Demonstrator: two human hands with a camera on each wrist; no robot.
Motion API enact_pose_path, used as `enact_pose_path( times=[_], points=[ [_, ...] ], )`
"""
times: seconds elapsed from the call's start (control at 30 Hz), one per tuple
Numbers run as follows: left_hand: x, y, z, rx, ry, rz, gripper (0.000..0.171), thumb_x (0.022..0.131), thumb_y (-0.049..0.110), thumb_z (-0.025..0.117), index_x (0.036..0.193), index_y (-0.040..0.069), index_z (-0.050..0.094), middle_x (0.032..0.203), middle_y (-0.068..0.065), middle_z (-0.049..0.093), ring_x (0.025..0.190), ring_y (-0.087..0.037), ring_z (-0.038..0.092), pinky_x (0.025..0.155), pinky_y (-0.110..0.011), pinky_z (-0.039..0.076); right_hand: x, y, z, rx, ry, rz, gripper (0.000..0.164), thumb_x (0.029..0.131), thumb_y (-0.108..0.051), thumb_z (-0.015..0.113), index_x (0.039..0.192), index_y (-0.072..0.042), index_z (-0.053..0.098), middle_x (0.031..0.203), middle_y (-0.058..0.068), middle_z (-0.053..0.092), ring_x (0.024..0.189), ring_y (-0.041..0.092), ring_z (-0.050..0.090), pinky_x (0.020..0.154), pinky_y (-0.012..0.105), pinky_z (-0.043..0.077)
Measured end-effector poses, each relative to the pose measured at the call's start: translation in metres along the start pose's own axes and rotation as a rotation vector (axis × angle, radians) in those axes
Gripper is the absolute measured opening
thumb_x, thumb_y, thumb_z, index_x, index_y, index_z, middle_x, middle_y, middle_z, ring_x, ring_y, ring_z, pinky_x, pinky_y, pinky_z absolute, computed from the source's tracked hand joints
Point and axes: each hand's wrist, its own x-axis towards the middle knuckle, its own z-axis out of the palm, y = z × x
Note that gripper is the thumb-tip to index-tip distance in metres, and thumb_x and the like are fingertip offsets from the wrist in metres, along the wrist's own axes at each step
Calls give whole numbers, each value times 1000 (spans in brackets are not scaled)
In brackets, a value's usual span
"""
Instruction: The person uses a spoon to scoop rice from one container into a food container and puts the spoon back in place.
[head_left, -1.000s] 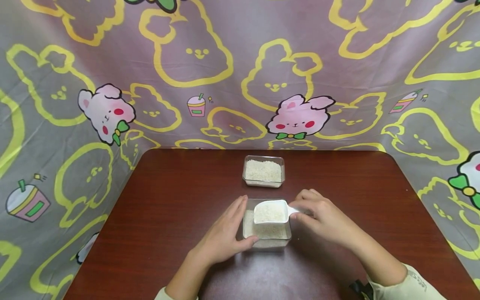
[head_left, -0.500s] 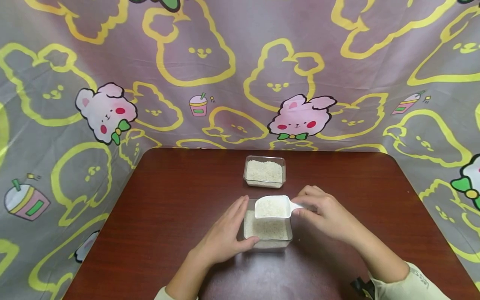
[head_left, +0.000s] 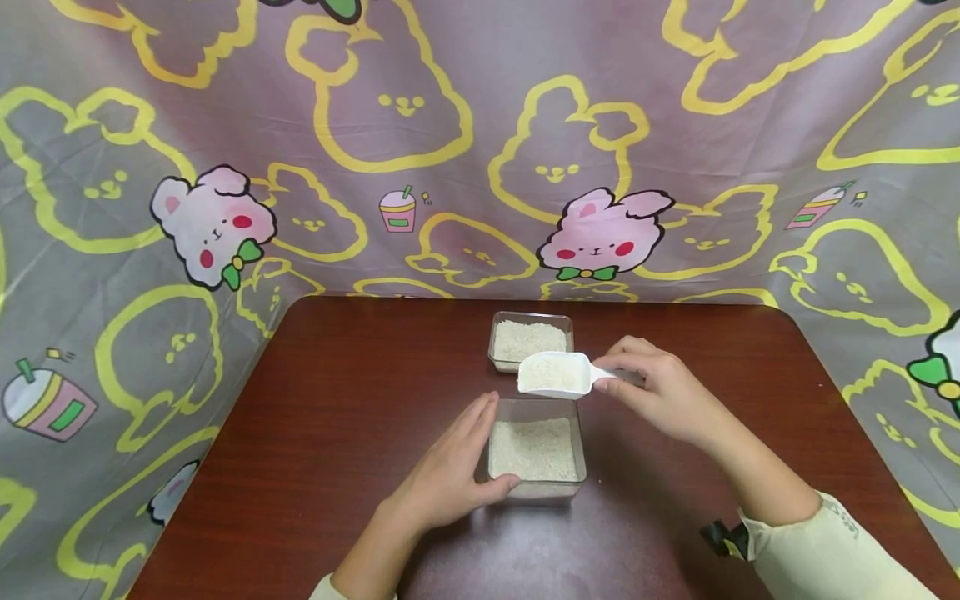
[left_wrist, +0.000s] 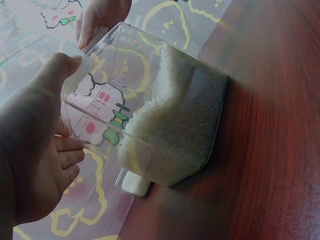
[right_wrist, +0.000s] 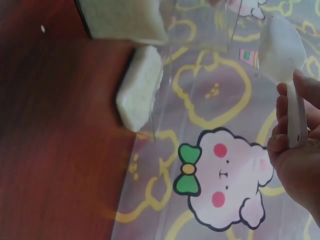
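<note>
My right hand [head_left: 663,387] pinches the handle of a white scoop [head_left: 583,385], which carries a load of rice [head_left: 553,373]. It is raised between two clear containers and overlaps the front edge of the far one in the head view. In the right wrist view the scoop's back [right_wrist: 282,47] faces the camera. The near, deeper container [head_left: 543,492] holds rice heaped unevenly. With thumb and fingers spread, my left hand [head_left: 450,471] rests against its left side, thumb at the front rim. Beyond it stands a smaller, shallow container [head_left: 492,343], also filled with rice.
Both containers stand on a dark red-brown table [head_left: 352,375]. A cartoon-printed cloth [head_left: 450,83] hangs behind and along both sides. A stray pale grain [head_left: 599,481] lies to the right of the near container. A black strap piece [head_left: 720,537] shows by the right sleeve.
My right hand has carried the loaded scoop up and away from above the near container, toward the far one. My left hand stays in place.
</note>
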Motion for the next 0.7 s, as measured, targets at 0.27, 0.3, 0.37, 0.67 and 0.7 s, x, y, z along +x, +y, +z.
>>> enact_pose_path(
  times=[0.27, 0.3, 0.37, 0.67, 0.7],
  points=[
    [0, 0, -1, -6, -5, 2, 101, 87, 61, 59, 159, 10, 9, 166, -4, 11, 152, -22, 16, 122, -45, 23, 29, 23, 2, -26, -2, 89, 16, 89, -12, 72, 105, -7, 75, 91, -3, 63, 84, 10, 54, 69, 25, 47],
    [0, 0, -1, -9, -4, 0, 101, 87, 60, 60, 159, 9, 9, 166, -4, 11, 152, -21, 15, 122, -44, 22, 32, 27, 4, -27, -1, 101, 17, 90, -12, 71, 105, -7, 75, 91, -2, 64, 84, 12, 53, 69, 26, 47],
    [0, 0, -1, -13, -5, -2, 102, 87, 60, 61, 159, 9, 10, 166, -3, 11, 152, -20, 15, 122, -44, 22, 37, 36, 8, -31, 4, 128, 18, 90, -13, 71, 106, -5, 74, 90, 0, 64, 84, 14, 53, 69, 27, 47],
    [0, 0, -1, -15, -8, -2, 100, 88, 60, 59, 159, 8, 11, 166, -4, 11, 152, -24, 17, 122, -46, 24, 51, 77, 35, -82, 8, 181, 21, 89, -11, 72, 106, 0, 74, 88, 8, 62, 87, 24, 53, 72, 36, 44],
    [0, 0, -1, -13, -5, 0, 100, 88, 61, 59, 159, 8, 11, 166, -4, 12, 152, -25, 17, 122, -47, 24, 52, 79, 38, -88, 2, 180, 21, 88, -11, 72, 106, 1, 74, 88, 8, 62, 87, 24, 52, 72, 37, 44]
  ],
)
